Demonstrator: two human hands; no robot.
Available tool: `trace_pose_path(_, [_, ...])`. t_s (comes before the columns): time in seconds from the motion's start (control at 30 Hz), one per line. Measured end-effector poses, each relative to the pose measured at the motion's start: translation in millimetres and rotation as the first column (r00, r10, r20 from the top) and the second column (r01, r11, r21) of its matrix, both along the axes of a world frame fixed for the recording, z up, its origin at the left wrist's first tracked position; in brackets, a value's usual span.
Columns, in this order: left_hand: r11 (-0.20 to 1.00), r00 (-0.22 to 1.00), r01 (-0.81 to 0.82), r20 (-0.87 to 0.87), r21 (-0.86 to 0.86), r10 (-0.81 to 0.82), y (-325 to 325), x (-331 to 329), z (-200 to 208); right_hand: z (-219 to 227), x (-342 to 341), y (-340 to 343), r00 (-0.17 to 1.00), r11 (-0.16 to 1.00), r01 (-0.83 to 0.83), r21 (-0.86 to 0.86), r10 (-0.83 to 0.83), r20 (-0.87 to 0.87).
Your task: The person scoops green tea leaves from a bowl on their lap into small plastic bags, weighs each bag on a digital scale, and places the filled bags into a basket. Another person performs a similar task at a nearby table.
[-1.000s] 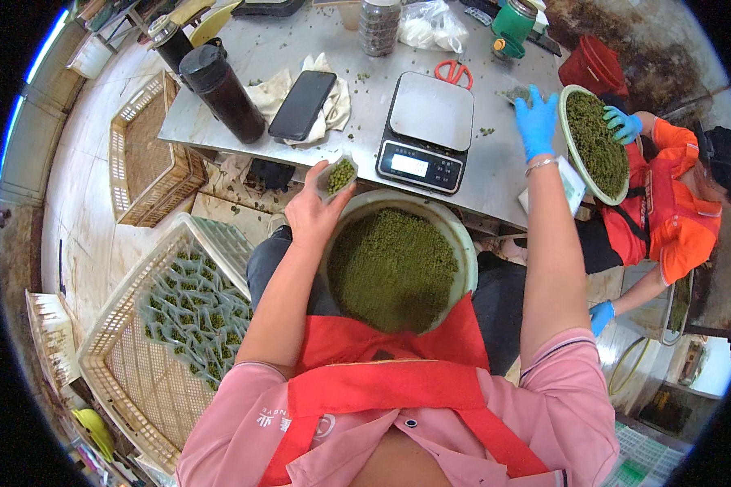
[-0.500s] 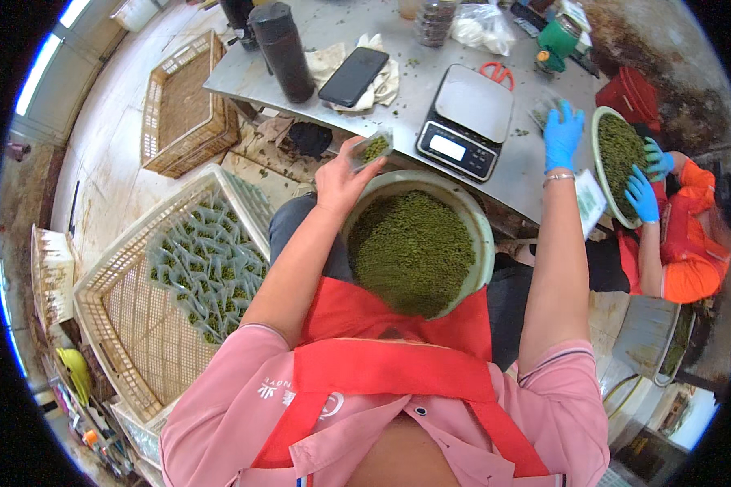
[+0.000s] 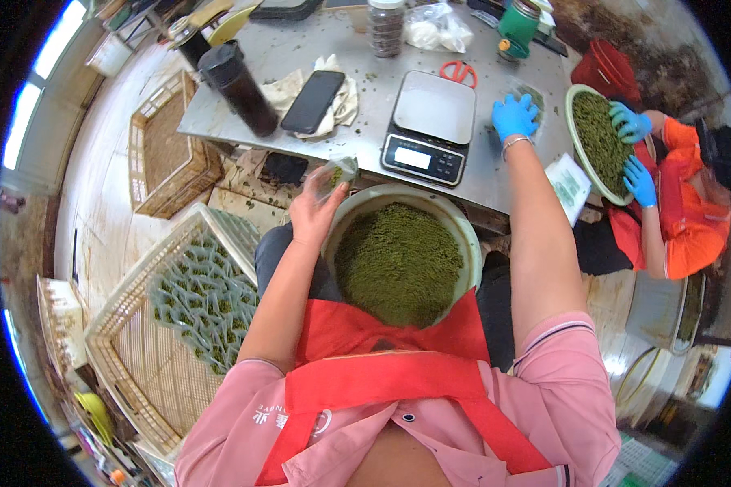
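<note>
My left hand (image 3: 313, 213), bare, is closed on a small clear plastic bag (image 3: 343, 172) with some green granules inside, held over the far left rim of the basin. A round pale basin (image 3: 473, 235) sits between my knees, heaped with green granules (image 3: 398, 264) that look like rolled tea leaves. My right hand (image 3: 515, 118), in a blue glove, is down at the steel table with its fingers apart. Beside its fingertips lies a clear plastic piece with green bits (image 3: 531, 96). Left of that hand stands a digital scale (image 3: 435, 109), its plate bare.
On the table (image 3: 333, 32) are a phone (image 3: 313, 101) on a cloth, a dark flask (image 3: 240, 89), red scissors (image 3: 459, 73) and a jar (image 3: 386, 28). A crate (image 3: 130, 325) of filled bags stands at left. A co-worker's gloved hands (image 3: 635, 150) are at another granule basin (image 3: 581, 146).
My right hand has come down with its fingers bent more toward the table. My left hand still holds the bag near the basin rim. The whole view has shifted.
</note>
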State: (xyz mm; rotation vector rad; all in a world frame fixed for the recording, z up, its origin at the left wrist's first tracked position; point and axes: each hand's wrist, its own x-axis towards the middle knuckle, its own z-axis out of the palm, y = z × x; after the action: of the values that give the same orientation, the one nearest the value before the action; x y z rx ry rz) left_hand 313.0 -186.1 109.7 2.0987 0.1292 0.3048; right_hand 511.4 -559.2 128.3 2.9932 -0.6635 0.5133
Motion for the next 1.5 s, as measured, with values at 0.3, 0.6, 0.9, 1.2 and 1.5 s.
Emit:
trace_pose_path(0.3, [0.995,0.996,-0.091,0.000,0.039,0.091,8,-10,4,43,-37,22,0.555,0.415,-0.754,0.509,-0.011,0.831])
trace_pose_path(0.6, [0.956,0.951,-0.277,0.111,-0.098,0.287,121,-111,65,32,-122,82,0.346,0.377,-0.926,0.005,0.843,0.412])
trace_pose_path(0.9, [0.236,0.319,-0.871,0.132,0.432,0.938,333,-336,28,-12,-236,118,0.594,0.206,-0.698,0.685,0.702,0.394])
trace_pose_path(1.2, [0.507,0.390,-0.620,-0.326,0.599,0.861,374,-339,-72,-62,-287,157,0.618,0.431,-0.448,0.783,0.783,-0.077])
trace_pose_path(1.5, [0.519,0.539,-0.723,-0.096,0.457,0.836,326,-304,-18,-146,-317,140,0.663,0.672,-0.559,0.486,0.714,-0.224])
